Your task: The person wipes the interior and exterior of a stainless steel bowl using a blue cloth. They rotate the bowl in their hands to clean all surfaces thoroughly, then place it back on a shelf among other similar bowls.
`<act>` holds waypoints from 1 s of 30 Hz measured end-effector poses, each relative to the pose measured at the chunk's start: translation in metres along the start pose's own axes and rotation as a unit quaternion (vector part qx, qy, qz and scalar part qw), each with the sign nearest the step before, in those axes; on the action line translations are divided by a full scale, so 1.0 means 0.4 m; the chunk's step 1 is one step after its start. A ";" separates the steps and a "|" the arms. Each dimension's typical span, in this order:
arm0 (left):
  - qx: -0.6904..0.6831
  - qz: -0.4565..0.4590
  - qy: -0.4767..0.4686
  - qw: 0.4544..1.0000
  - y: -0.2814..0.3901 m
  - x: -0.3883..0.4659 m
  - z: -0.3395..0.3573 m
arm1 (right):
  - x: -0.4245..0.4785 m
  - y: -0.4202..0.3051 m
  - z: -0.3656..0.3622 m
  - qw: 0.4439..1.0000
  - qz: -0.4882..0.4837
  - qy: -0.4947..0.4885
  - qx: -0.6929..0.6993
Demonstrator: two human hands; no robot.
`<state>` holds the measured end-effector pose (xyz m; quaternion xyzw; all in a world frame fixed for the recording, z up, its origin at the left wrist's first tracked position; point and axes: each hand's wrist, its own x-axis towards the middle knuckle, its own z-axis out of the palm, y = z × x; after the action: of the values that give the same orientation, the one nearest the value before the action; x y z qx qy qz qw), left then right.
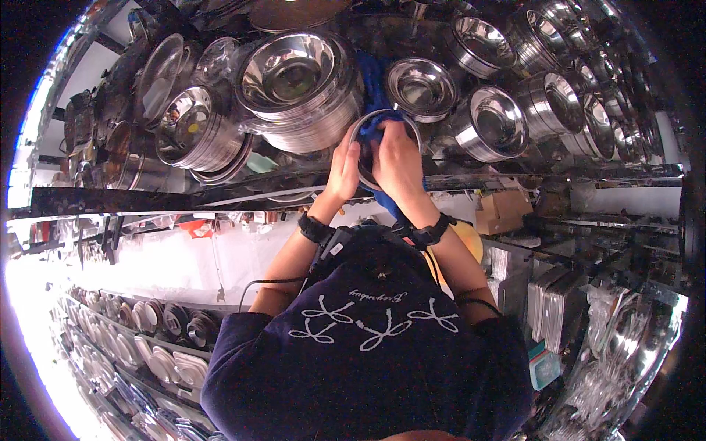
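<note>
My left hand [346, 171] grips the outer side of a round metal bowl [417, 132], its fingers along the left rim. Inside the bowl's mouth, my right hand [398, 157] presses a blue cloth [368, 130] with bent fingers. More blue cloth shows behind the bowl and hangs below it near my right wrist. The bowl is tipped so that its opening faces me. Just behind it, to the right, sits a shiny steel bowl [422, 88]; to the left rises a large stack of steel basins [298, 127]. Both wrists wear black straps.
Further stacks of steel bowls [493, 124] stand on the shelf to the right, and another stack [190, 129] to the left. The shelf's dark front edge [121, 198] runs beneath my hands. Cardboard boxes [499, 212] and lower shelves of wares lie behind me.
</note>
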<state>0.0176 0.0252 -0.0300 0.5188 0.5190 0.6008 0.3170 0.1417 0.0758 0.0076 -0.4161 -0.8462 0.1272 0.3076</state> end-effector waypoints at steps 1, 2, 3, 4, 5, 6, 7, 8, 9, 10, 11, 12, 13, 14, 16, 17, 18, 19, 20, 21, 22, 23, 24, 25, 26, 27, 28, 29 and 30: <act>-0.003 0.002 -0.006 1.000 0.010 0.003 -0.002 | -0.001 0.000 0.007 1.000 -0.010 -0.004 0.022; -0.005 0.003 -0.012 1.000 0.016 0.006 -0.003 | -0.006 0.008 0.008 0.998 -0.046 -0.018 0.030; -0.008 0.003 -0.007 1.000 0.015 0.004 -0.002 | -0.007 0.009 -0.001 0.996 -0.050 -0.045 0.063; -0.011 0.003 -0.003 1.000 0.014 0.003 -0.001 | -0.007 0.008 -0.015 0.991 -0.053 -0.071 0.097; -0.014 0.002 0.000 1.000 0.013 0.002 0.000 | -0.008 0.011 -0.025 0.985 -0.056 -0.097 0.130; -0.018 0.005 0.000 1.000 0.015 0.003 0.000 | -0.014 0.020 -0.027 0.984 -0.083 -0.090 0.132; -0.021 0.008 -0.001 1.000 0.018 0.003 0.000 | -0.020 0.029 -0.037 0.980 -0.076 -0.118 0.138; -0.024 0.011 -0.001 1.000 0.019 0.003 0.000 | -0.029 0.034 -0.053 0.976 -0.069 -0.146 0.144; -0.021 0.013 0.002 1.000 0.017 0.003 0.000 | -0.035 0.035 -0.069 0.971 -0.063 -0.175 0.150; -0.017 0.014 0.006 1.000 0.014 0.002 0.000 | -0.039 0.033 -0.088 0.976 -0.043 -0.178 0.117; -0.013 0.016 0.009 1.000 0.011 0.001 0.000 | -0.041 0.030 -0.108 0.980 -0.024 -0.182 0.083; -0.019 0.016 0.008 1.000 0.014 0.002 0.002 | -0.042 0.027 -0.119 0.982 -0.004 -0.185 0.050; -0.026 0.015 0.007 1.000 0.020 0.003 0.004 | -0.041 0.027 -0.122 0.985 0.020 -0.172 0.016; -0.032 0.015 0.007 0.999 0.023 0.003 0.005 | -0.041 0.026 -0.124 0.986 0.044 -0.159 -0.017; -0.034 0.004 0.011 0.999 0.022 0.003 0.005 | -0.034 0.025 -0.112 0.985 0.086 -0.132 -0.076; -0.035 -0.002 0.013 0.999 0.020 0.002 0.005 | -0.029 0.023 -0.099 0.987 0.092 -0.109 -0.079; -0.040 -0.006 0.015 0.999 0.015 0.001 0.005 | -0.024 0.020 -0.084 0.988 0.099 -0.086 -0.083; -0.045 -0.009 0.017 0.999 0.009 0.000 0.006 | -0.018 0.018 -0.071 0.989 0.105 -0.062 -0.086; -0.050 -0.013 0.019 0.998 0.006 0.000 0.005 | -0.009 0.017 -0.058 0.993 0.084 -0.040 -0.067; -0.051 -0.021 0.014 0.998 0.007 0.001 0.004 | 0.001 0.018 -0.046 0.997 0.063 -0.019 -0.049; -0.051 -0.029 0.010 0.998 0.008 0.002 0.003 | 0.008 0.017 -0.034 0.999 0.043 0.003 -0.031; -0.051 -0.037 0.005 0.998 0.009 0.003 0.002 | 0.012 0.014 -0.020 0.999 0.032 0.020 -0.010; -0.037 -0.026 0.011 0.999 0.007 0.003 0.002 | 0.017 0.006 -0.009 0.999 0.020 0.037 0.012; -0.023 -0.015 0.015 1.000 0.001 0.004 0.002 | 0.022 -0.004 -0.004 0.998 0.009 0.054 0.034; -0.009 -0.004 0.019 1.000 -0.002 0.005 0.002 | 0.024 -0.013 -0.007 0.996 0.046 0.002 0.077; -0.015 -0.005 0.015 1.000 0.002 0.004 0.002 | 0.022 -0.014 -0.005 0.995 0.030 -0.012 0.099; -0.021 -0.005 0.010 1.000 0.009 0.002 0.001 | 0.019 -0.014 -0.002 0.992 0.015 -0.024 0.121; -0.027 -0.005 0.004 1.000 0.012 0.002 0.001 | 0.016 -0.014 -0.001 0.989 0.001 -0.037 0.142; -0.033 -0.015 0.004 0.999 0.008 0.001 0.001 | 0.013 -0.020 -0.020 0.981 0.026 -0.104 0.162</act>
<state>0.0186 0.0249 -0.0270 0.4974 0.5077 0.6154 0.3407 0.1390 0.0747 0.0197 -0.3672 -0.8306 0.3129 0.2782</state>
